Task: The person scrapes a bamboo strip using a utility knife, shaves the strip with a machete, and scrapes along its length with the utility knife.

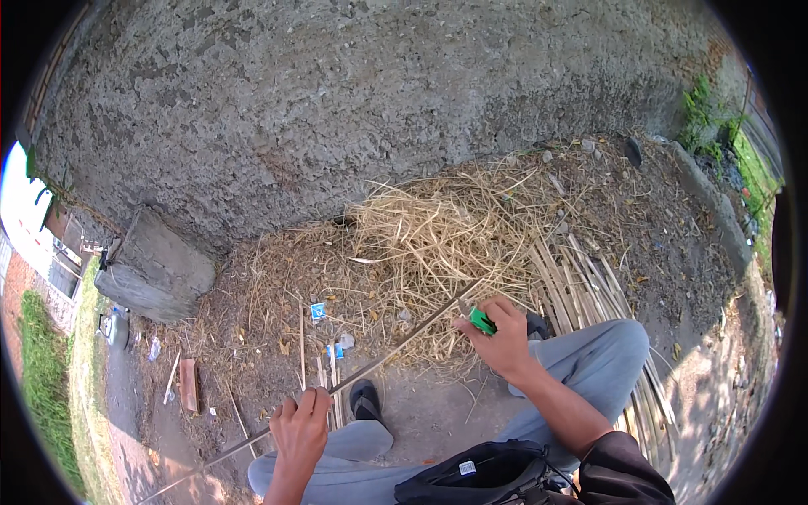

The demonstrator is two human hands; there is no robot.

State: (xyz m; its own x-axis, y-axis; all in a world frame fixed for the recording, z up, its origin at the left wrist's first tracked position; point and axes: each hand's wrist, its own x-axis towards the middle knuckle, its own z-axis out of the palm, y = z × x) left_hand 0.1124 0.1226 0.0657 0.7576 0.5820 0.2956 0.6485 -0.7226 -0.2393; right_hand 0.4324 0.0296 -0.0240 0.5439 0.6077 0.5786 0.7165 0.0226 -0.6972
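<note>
A long, thin bamboo strip [404, 339] slants across in front of me, from the lower left up to its far end over the straw-like shavings. My left hand [301, 425] is closed round its nearer part, above my left knee. Close to the far end, my right hand [498, 332] is closed on a small green-handled tool [481, 321]. Its working end is too small to make out, and I cannot tell whether it touches the strip. Beneath and beyond the right hand lies a heap of pale bamboo shavings [429, 231].
Several split bamboo strips [581, 282] lie to the right, partly under my leg. A rough grey wall [353, 101] rises beyond the heap. A concrete block [160, 265] stands at left, near a reddish-brown piece [189, 385]. Blue packets [317, 311] and other strips lie on the dirt.
</note>
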